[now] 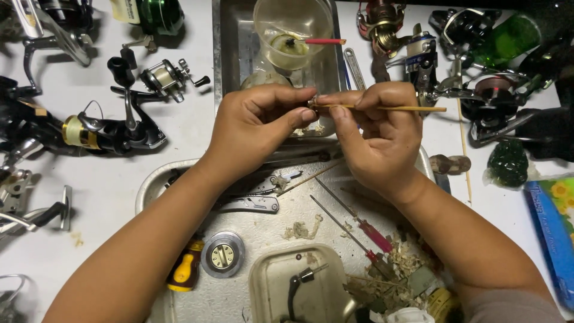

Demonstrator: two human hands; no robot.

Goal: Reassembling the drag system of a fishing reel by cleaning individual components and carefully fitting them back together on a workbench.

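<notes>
The right hand [382,134] pinched a thin wooden stick [388,108]; the left hand [257,122] gripped a small, perhaps metal part [311,103] (mostly hidden) over the dented metal tray [263,230].

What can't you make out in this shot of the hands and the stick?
Head view only:
- Small part pinched in the left hand: hidden by fingertips.
- Stick tip: covered where both hands meet; right hand grips it.
- Cup contents: blurred.
- Blue box: cut off by the right edge.

Black and silver fishing reels [113,128] crowd the white table's left side, more dark reels [478,90] its right; red-handled screwdrivers [373,233] clutter the metal tray [149,185]; bare tabletop [107,197] stays passable at lower left
</notes>
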